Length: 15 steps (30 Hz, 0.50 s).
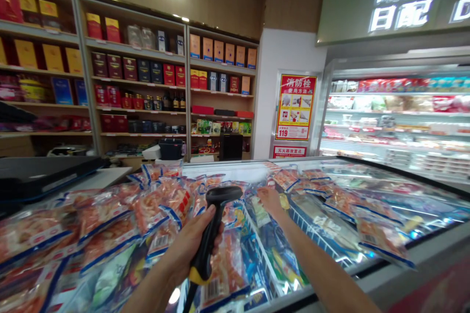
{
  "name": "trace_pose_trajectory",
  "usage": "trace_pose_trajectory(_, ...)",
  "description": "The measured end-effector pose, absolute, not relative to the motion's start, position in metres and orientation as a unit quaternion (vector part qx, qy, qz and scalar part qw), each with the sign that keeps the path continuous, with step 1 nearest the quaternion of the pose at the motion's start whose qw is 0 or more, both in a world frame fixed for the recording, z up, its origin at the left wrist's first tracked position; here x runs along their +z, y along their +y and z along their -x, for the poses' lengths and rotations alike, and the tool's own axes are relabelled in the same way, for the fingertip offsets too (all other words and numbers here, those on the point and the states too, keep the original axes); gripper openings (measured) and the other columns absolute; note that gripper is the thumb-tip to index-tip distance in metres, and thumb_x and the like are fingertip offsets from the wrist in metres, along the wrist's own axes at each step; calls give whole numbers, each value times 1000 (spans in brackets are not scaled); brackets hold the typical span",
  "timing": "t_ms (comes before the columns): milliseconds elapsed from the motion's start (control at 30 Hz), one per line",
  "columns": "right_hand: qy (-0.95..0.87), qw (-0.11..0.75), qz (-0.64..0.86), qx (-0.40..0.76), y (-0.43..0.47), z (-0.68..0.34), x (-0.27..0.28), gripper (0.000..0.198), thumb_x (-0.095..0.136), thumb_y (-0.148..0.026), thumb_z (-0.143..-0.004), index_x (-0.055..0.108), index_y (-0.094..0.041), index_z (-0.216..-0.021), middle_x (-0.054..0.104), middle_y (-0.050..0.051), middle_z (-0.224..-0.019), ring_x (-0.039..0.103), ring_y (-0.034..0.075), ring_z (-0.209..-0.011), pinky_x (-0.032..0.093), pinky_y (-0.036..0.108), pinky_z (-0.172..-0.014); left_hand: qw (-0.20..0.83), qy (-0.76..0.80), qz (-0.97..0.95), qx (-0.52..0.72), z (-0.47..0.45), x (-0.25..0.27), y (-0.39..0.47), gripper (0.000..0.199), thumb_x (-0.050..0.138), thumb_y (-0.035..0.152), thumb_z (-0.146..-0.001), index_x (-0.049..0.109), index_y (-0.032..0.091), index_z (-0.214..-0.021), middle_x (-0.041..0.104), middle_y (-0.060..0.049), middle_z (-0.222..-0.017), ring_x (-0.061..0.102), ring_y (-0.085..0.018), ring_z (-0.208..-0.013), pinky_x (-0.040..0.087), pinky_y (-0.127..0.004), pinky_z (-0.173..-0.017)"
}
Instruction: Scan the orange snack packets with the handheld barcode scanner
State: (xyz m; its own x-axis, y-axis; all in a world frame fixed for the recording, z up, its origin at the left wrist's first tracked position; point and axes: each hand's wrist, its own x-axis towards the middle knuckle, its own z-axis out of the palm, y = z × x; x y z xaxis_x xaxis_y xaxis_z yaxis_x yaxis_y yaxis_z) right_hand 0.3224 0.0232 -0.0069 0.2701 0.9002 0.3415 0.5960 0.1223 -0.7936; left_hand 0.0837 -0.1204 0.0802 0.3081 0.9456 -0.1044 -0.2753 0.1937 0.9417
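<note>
Because the left hand (193,234) wraps its grip around the scanner (206,244) below its head, that end sits unobstructed above the near food bags (224,260); whether the right hand (270,199), farther right, pinches anything, I cannot tell.

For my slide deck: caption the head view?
Left hand holding a black scanner, right hand extended, above a display chest of bagged goods.

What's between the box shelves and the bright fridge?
A white wall with red signs stands between the shelves and the fridge, in the head view.
</note>
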Motion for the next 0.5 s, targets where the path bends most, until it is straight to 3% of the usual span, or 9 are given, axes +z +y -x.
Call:
trace_pose_trajectory(133,-497,426,756,-14,22,-386,-3,21,44,-26,-69,61,-17,-79,65,4,-71,60,17,-69,44,24,-60,679,382,-443,445,-93,81,-119,33,52,47,-66,53,14,-65,52,1,-47,42,-6,-38,34,-18,-38)
trace_pose_trajectory(367,-444,406,795,-76,46,-457,2,34,41,-21,-70,52,-12,-101,55,17,-103,52,26,-96,40,34,-74,687,380,-434,441,-106,79,-113,34,54,47,-64,54,14,-66,52,1,-49,42,-7,-38,34,-19,-37)
trace_pose_trajectory(500,-491,379,781,-73,72,-481,1,35,44,-19,-69,51,-10,-102,54,19,-106,49,26,-100,37,36,-79,684,392,-450,420,-116,75,-106,36,53,50,-63,53,14,-62,50,1,-44,41,-7,-37,34,-19,-38)
